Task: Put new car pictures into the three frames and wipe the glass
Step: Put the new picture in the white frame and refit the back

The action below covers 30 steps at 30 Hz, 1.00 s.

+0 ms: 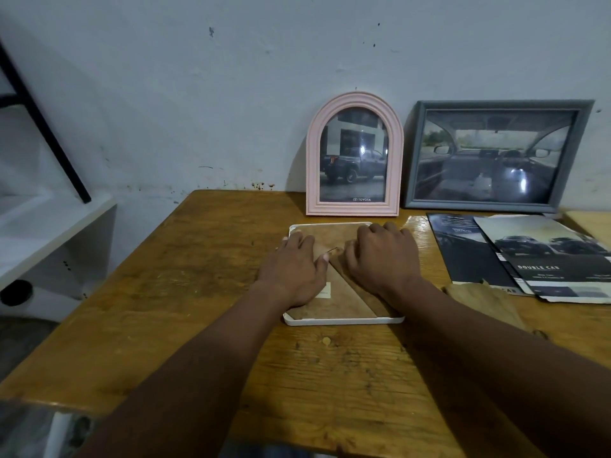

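White frame (pixel 344 321) face down mid-worktop (pixel 198 276) — seemingly the last of three.
Pink frame (pixel 312 160) and grey frame (pixel 413 153) stand at the far edge with car pictures in. Left hand (pixel 294 269) lies flat on the brown backing (pixel 340 302); right hand (pixel 380 259) has bent fingers there — grip unclear. Closing and wiping look left.

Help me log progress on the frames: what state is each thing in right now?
Pink frame: upright against the wall, truck picture inside.
Grey frame: upright against the wall, car-interior picture inside.
White frame: face down on the table, brown backing in it.
Left hand: flat on the backing.
Right hand: fingers bent, on the backing.
Brochures: flat, overlapping.
Cloth: lying untouched.
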Each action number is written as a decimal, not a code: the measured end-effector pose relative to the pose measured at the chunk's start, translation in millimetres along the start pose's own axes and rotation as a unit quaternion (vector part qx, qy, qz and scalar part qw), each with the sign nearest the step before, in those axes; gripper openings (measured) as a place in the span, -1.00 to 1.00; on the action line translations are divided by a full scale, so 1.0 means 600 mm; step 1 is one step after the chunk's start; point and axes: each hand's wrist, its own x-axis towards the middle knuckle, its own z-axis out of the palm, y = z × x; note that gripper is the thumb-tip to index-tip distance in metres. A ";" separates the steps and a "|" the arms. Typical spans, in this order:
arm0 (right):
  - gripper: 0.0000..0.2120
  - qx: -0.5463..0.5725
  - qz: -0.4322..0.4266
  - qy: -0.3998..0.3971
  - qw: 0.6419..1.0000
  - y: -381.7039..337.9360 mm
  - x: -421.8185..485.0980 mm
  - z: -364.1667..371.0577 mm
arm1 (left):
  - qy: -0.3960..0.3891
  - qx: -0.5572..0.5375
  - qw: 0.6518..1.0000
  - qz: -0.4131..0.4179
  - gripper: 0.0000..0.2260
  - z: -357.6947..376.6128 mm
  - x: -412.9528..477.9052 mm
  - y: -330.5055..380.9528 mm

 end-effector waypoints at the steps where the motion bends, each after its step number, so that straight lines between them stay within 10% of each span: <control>1: -0.57 -0.001 0.003 0.001 1.000 0.001 0.000 0.001 | -0.006 -0.011 1.000 -0.002 -0.44 0.001 -0.001 0.000; 12: -0.67 0.213 0.170 -0.043 0.961 0.021 -0.005 -0.002 | 0.119 -0.081 0.987 -0.072 -0.52 -0.002 -0.027 0.022; 21: -0.85 0.552 0.265 0.014 0.791 0.082 0.011 -0.110 | 0.067 -0.238 0.968 -0.035 -0.53 -0.026 -0.024 0.064; 30: -0.74 0.497 0.129 -0.026 0.858 0.082 0.036 -0.230 | 0.009 -0.533 0.845 -0.037 -0.63 -0.077 0.002 0.164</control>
